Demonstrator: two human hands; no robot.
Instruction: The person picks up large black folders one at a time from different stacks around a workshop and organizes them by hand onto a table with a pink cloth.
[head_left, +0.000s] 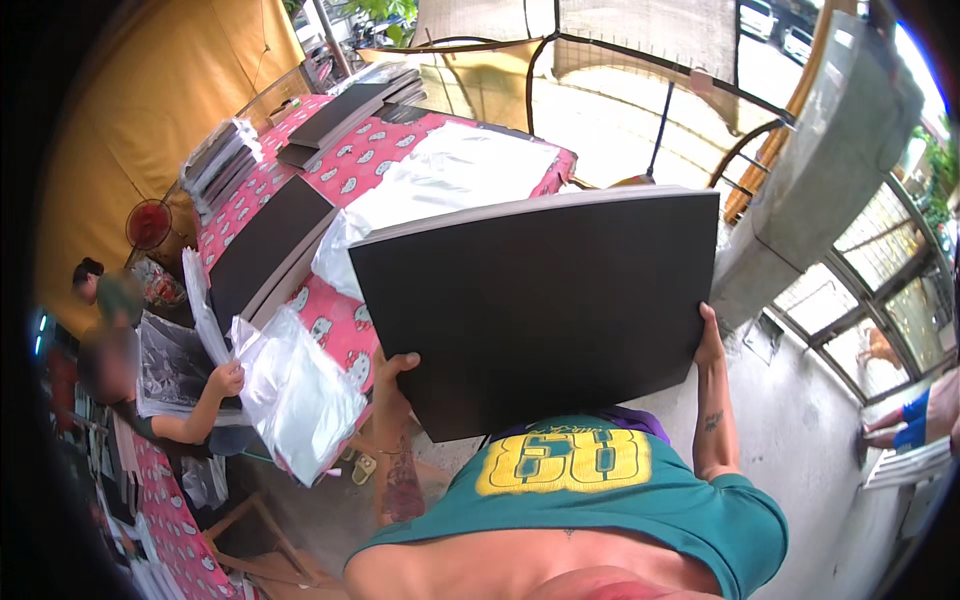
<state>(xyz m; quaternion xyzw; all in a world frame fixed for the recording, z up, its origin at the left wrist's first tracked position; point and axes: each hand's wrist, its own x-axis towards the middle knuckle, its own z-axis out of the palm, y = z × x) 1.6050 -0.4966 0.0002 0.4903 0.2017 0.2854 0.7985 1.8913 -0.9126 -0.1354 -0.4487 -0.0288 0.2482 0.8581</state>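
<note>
Pink-covered worktop (350,170) runs beside a yellow curtain (190,70), bearing black boards (268,240) and white plastic sheets (440,180). Nearer, a thick black board stack (540,300) hangs tilted in 2 hands above the green shirt (715,515). The left hand (393,372) comes up from below, thumb across the stack's face near its lower-left corner; the right hand (709,342) clasps the right edge, forearm raised. Fingers on each side grip the stack, partly hidden behind it. A co-worker's hand (227,380) touches a plastic bag (300,385).
</note>
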